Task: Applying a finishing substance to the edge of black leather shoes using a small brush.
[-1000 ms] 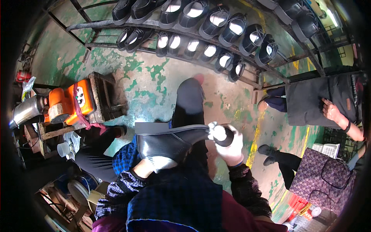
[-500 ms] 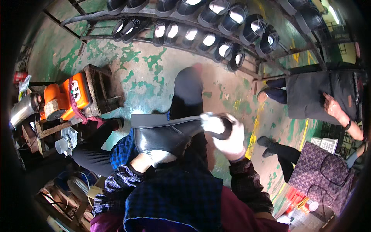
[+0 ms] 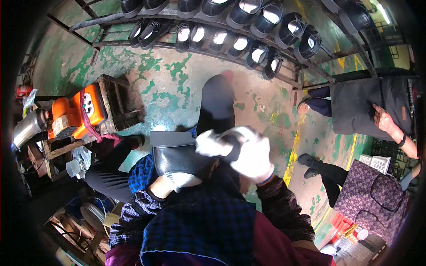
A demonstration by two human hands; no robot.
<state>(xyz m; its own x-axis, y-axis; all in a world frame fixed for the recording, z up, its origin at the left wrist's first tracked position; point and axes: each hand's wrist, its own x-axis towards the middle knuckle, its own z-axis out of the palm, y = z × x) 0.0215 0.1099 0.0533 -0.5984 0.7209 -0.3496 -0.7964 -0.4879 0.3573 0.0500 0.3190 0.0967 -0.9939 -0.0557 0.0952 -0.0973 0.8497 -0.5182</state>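
A black leather shoe (image 3: 177,160) lies sideways in front of my torso, its heel to the left and its sole edge away from me. My left hand (image 3: 184,179), in a white covering, supports it at its opening; the fingers are hidden. My white-gloved right hand (image 3: 252,156) is closed on a pale, dark-marked cloth (image 3: 212,144), pressed against the shoe's middle. The cloth and glove hide the toe end, and their edges are blurred.
Black shoes (image 3: 239,43) fill a metal rack (image 3: 133,43) ahead. An orange machine (image 3: 88,108) stands left beside a wooden box (image 3: 116,95). At right, another person's hand (image 3: 385,120) rests on dark cloth, above a flowered purple cloth (image 3: 361,195).
My right hand and the cloth have moved left along the shoe, from its toe end to its middle. My left hand and the heel stay nearly in place.
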